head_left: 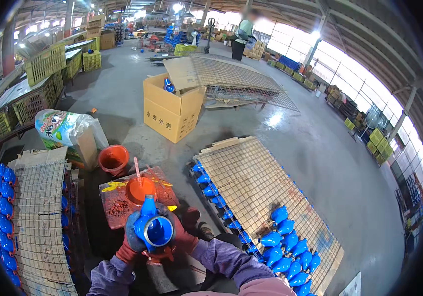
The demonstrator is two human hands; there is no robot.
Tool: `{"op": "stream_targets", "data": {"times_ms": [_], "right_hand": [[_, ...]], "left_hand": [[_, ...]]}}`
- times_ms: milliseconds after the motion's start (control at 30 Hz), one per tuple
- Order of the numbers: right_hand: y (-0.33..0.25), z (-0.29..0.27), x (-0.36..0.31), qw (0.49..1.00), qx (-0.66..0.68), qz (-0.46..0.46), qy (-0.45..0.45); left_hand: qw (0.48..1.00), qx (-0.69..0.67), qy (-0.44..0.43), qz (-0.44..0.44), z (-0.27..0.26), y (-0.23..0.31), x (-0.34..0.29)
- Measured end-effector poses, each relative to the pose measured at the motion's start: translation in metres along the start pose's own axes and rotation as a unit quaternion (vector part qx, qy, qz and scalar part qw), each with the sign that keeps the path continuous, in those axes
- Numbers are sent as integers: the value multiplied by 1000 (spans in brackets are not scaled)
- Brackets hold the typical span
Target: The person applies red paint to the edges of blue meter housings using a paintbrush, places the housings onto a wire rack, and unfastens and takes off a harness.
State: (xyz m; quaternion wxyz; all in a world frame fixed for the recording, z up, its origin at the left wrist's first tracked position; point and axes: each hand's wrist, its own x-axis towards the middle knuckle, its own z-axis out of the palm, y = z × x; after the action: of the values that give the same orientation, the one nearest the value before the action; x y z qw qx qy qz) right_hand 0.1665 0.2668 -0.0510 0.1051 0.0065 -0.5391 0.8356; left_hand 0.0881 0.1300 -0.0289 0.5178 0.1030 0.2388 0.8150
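Observation:
Both of my hands, in dark-palmed gloves with red cuffs, hold one blue metal housing [148,206] in front of me. Its round open mouth faces up toward me, and a narrow pipe end points away. My left hand [133,234] wraps its left side, while my right hand [179,232] closes around the right side. Just beyond it, a bowl of orange-red paint [142,187] with a stick standing in it rests on a paint-stained board [115,209]. Below the housing is a red-coated piece [159,256], partly hidden by my hands.
To the right, a wire-mesh rack [251,172] over cardboard carries several blue housings [290,241]. A similar rack [38,212] stands left, with blue housings along its edges. Ahead are a red bucket [113,160], a printed sack [63,130] and a cardboard box [164,111]. A person [242,37] stands farther back.

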Motion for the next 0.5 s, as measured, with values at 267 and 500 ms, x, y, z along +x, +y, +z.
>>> {"op": "stream_targets", "data": {"times_ms": [267, 500], "right_hand": [[-6, 4, -3, 998, -39, -44, -27], [-4, 7, -5, 1000, 7, -30, -5]], "left_hand": [[992, 120, 41, 22, 10, 4, -9], [998, -5, 59, 7, -8, -5, -3]]}}
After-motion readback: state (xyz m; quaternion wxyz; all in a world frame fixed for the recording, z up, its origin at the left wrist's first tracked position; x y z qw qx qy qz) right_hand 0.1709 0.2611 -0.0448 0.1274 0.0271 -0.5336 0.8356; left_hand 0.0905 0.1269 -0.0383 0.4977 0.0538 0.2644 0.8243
